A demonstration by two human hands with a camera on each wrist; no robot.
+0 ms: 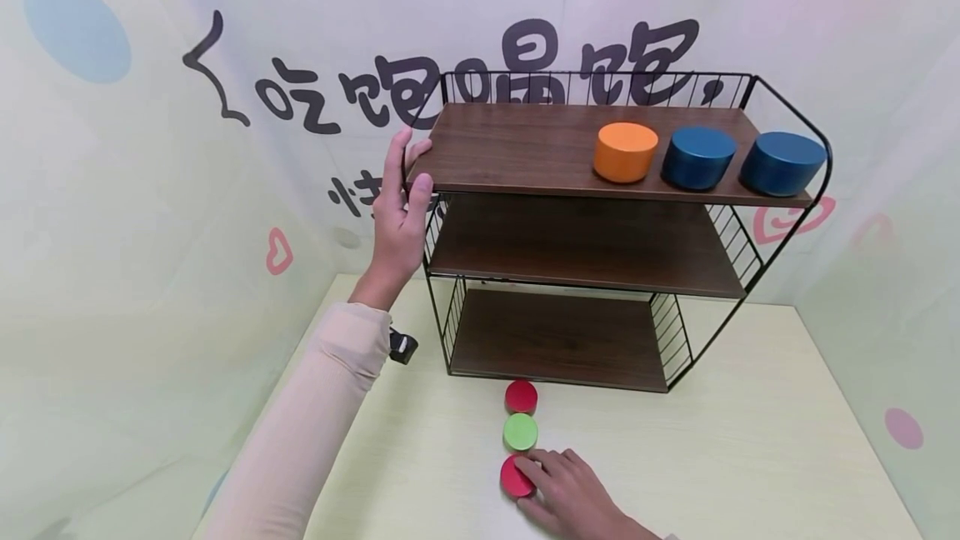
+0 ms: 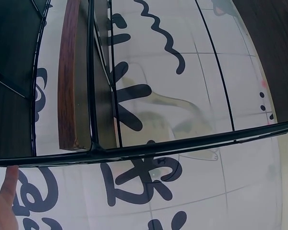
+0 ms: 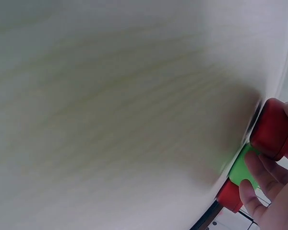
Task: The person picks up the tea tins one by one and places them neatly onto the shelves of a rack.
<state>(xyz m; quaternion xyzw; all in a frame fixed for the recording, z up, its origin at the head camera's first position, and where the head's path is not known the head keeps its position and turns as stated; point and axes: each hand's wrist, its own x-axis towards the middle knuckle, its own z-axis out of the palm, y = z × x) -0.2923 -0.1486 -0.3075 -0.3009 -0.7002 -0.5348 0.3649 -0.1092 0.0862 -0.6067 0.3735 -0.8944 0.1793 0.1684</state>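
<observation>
The right hand [image 1: 573, 494] pinches the nearest red round tin [image 1: 512, 476] on the table, thumb on one side and fingers on the other. In the right wrist view this red tin [image 3: 271, 129] lies between thumb and fingertips. Just beyond it stand a green tin [image 1: 521, 432] and a second red tin [image 1: 521, 396], in one row. At the upper left corner of a three-tier shelf rack [image 1: 517, 152], the left hand [image 1: 400, 219] touches the black wire frame with fairly straight fingers. The left wrist view shows only part of that hand beside the frame bar [image 2: 192, 143].
On the rack's top tier stand an orange tin [image 1: 626, 152] and two blue tins, one [image 1: 699, 158] beside the other [image 1: 783, 163]. A black strap-like item [image 1: 402, 347] is by the left sleeve. Printed cloth walls [image 1: 187, 232] surround the pale table [image 1: 750, 440].
</observation>
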